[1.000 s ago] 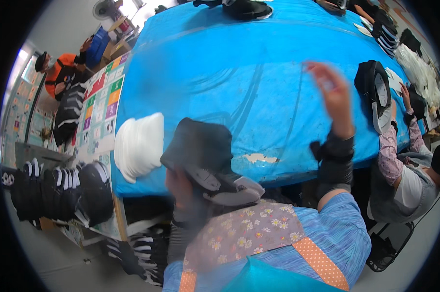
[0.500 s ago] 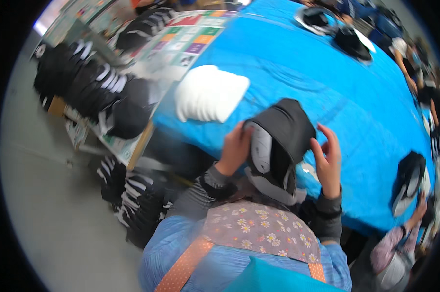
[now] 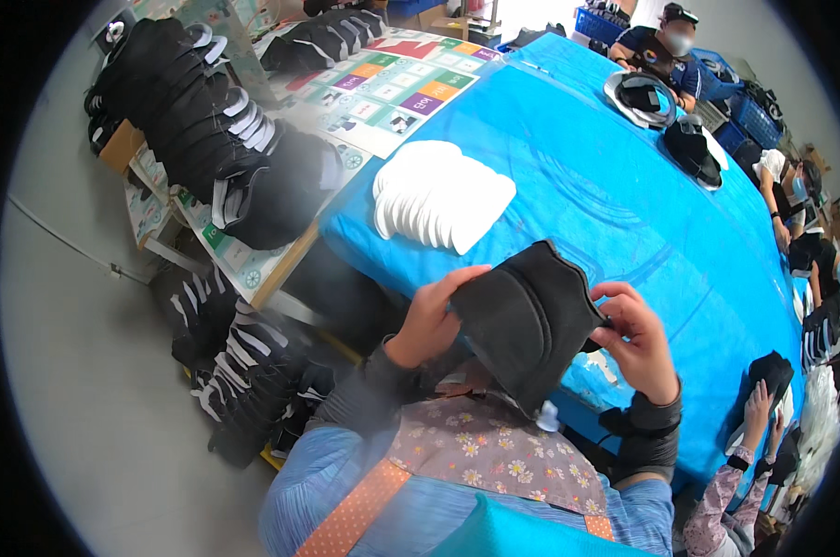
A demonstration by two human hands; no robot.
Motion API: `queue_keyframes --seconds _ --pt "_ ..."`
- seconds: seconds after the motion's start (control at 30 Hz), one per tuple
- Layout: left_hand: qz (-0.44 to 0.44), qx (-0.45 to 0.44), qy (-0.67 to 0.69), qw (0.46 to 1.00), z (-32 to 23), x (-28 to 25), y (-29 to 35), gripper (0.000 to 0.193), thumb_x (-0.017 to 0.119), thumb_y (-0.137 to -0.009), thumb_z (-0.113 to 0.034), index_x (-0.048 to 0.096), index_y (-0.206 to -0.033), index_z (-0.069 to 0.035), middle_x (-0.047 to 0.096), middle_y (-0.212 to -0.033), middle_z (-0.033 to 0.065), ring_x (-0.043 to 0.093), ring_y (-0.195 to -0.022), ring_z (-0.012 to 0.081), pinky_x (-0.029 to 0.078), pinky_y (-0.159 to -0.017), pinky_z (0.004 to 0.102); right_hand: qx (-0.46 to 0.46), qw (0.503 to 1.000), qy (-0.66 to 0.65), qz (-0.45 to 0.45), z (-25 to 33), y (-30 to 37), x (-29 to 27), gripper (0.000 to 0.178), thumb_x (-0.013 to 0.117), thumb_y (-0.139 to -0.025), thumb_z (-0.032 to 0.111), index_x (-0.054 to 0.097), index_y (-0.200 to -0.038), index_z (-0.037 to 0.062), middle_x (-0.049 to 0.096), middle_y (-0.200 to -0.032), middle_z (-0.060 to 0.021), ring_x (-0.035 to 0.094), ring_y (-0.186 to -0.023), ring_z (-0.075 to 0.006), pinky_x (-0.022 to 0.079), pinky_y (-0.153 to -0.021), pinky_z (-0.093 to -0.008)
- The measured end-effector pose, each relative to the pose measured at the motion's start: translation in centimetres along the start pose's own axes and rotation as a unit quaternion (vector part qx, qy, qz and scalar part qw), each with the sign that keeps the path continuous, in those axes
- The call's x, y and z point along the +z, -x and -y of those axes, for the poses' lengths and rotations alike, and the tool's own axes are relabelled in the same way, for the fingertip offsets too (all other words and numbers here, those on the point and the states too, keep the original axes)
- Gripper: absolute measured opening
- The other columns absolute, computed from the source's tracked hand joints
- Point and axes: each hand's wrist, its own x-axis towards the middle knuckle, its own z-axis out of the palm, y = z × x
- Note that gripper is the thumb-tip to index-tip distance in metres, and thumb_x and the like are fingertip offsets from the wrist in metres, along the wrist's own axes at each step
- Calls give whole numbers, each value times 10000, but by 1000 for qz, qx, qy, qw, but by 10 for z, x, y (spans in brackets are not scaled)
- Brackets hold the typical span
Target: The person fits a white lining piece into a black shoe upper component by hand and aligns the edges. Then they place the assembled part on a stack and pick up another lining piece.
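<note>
I hold a dark grey cap (image 3: 524,320) in front of my chest with both hands. My left hand (image 3: 433,314) grips its left edge with the fingers curled over the rim. On the other side, my right hand (image 3: 637,340) pinches the cap's right edge. The cap hangs over the near edge of a table covered in blue cloth (image 3: 624,204). Just beyond my left hand, a stack of white curved cap inserts (image 3: 440,199) lies on the blue cloth.
Rows of stacked black caps (image 3: 206,130) lie on a side table at the left, and more (image 3: 243,371) on the floor below. Other black caps (image 3: 689,148) lie on the far side of the blue table. Other people sit at the far end (image 3: 666,46) and at the right (image 3: 754,436).
The view has swung left toward the stacked caps. My right hand, raised and empty a second ago, came down and now holds the cap's right edge; both hands turned the cap.
</note>
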Motion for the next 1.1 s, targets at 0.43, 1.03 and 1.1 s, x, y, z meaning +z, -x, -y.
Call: queue_keyframes --seconds 0.43,1.03,1.1 --pt "-539 -59 -321 776 71 -256 41 1119 859 -771 -251 88 -1540 4 194 -1588 241 216 -1475 328 143 -1213 419 -496 783 374 26 180 -209 67 218 622 -948 54 638 -1166 50 673 -1129 -109 682 -972 -228 556 -832 -309" --pt "-470 -25 -228 852 97 -282 35 907 907 -661 -213 434 -1382 66 536 -1332 212 535 -1218 310 410 -1050 387 -494 801 319 115 112 -360 304 160 620 -940 175 609 -1055 64 694 -923 -141 681 -853 -338 532 -743 -389" --pt "-471 -3 -171 865 95 -279 35 842 900 -668 -197 466 -1346 48 569 -1279 194 562 -1172 305 428 -1025 394 -471 817 313 113 107 -358 312 160 620 -933 188 612 -1045 73 689 -921 -146 674 -850 -349 532 -739 -402"
